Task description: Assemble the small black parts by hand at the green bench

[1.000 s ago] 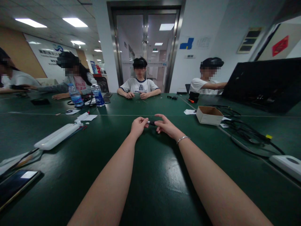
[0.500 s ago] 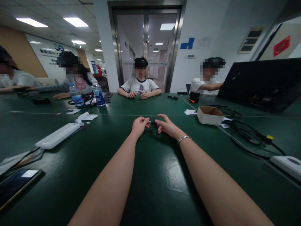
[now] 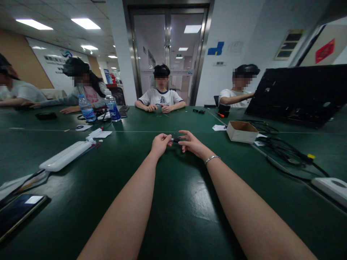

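My left hand (image 3: 161, 144) is closed in a pinch around the silver end of a small, slim black-and-silver object (image 3: 176, 139). It is too small and dark for me to tell its kind. The object points to the right, just above the green table (image 3: 173, 202). My right hand (image 3: 192, 143), with a silver bracelet on its wrist, is at the object's black end. Its fingers are spread and curved around that end; whether a fingertip touches it I cannot make out.
Left are a phone (image 3: 20, 213), a long white packet (image 3: 66, 156) and two water bottles (image 3: 113, 108). Right are an open cardboard box (image 3: 242, 134), coiled black cables (image 3: 287, 153), a white device (image 3: 332, 189) and a large black panel (image 3: 295, 95). Several people sit around the table.
The fingers of my right hand have parted a little around the object's black end. My left hand keeps its pinch. At the right, the large black panel has tilted.
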The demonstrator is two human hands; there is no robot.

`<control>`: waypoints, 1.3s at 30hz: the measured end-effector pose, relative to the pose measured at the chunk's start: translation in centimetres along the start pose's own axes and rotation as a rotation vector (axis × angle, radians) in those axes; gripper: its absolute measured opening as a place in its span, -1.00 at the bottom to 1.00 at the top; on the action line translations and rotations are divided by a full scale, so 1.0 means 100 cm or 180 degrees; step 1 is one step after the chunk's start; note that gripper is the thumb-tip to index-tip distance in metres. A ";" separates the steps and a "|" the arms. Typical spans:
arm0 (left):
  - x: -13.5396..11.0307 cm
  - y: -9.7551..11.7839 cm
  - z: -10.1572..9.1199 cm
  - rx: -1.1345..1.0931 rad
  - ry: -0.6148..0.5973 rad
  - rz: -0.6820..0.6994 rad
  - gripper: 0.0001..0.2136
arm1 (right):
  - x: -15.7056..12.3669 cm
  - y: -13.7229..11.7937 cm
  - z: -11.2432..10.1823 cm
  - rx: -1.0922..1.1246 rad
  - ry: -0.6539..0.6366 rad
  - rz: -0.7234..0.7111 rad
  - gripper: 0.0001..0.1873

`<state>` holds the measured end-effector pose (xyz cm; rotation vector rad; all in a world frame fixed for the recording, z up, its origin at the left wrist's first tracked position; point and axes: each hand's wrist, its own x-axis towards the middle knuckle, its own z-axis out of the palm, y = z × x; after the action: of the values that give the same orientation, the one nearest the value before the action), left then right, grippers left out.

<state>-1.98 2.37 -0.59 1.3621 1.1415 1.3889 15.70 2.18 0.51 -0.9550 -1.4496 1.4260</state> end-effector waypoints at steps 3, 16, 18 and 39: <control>0.000 0.001 0.001 -0.0018 0.0022 -0.0004 -0.76 | 0.000 0.001 0.000 0.0074 0.0008 0.0026 -0.46; 0.000 0.001 -0.002 -0.0001 -0.0084 -0.0098 -0.77 | -0.002 0.001 -0.002 0.0021 -0.0073 -0.0016 -0.77; 0.000 0.002 -0.001 -0.0031 -0.0126 -0.0121 -0.76 | 0.000 0.003 -0.004 -0.0030 -0.0141 -0.0022 -0.76; 0.000 -0.005 0.001 0.0146 -0.0692 0.0322 -0.81 | 0.016 0.020 0.010 -0.2832 0.0618 -0.0688 -0.69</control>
<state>-1.85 2.46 -1.09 1.5805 0.9775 1.2555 14.13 3.41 -1.38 -1.3577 -1.9923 0.4703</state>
